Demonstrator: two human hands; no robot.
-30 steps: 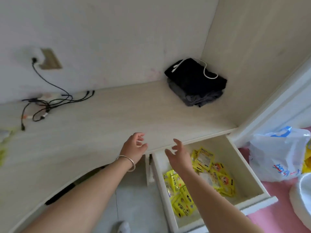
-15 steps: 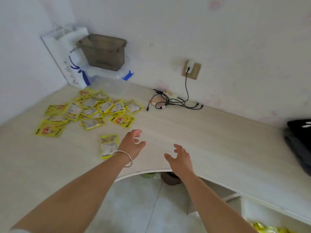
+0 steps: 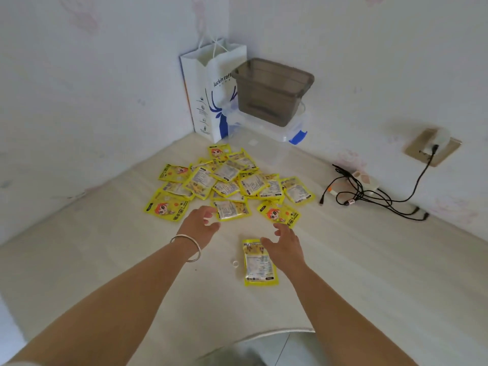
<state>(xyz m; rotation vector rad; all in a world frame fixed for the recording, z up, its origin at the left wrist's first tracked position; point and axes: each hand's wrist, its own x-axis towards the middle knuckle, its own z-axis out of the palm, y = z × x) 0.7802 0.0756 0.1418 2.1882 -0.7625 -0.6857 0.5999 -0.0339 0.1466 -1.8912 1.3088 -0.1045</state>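
head-worn wide-angle view, looking forward and down, near over the desk (image 3: pixel 343 273), facing the wall corner

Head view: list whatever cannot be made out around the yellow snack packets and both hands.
Lone yellow foil packet, head view: top corner hidden under the right hand; contact unclear.
Pile of yellow foil packets: lower ones covered by upper ones; print too small.
White paper bag: lettering cut short by the brown plastic bin.
Small white ring: too small to identify.
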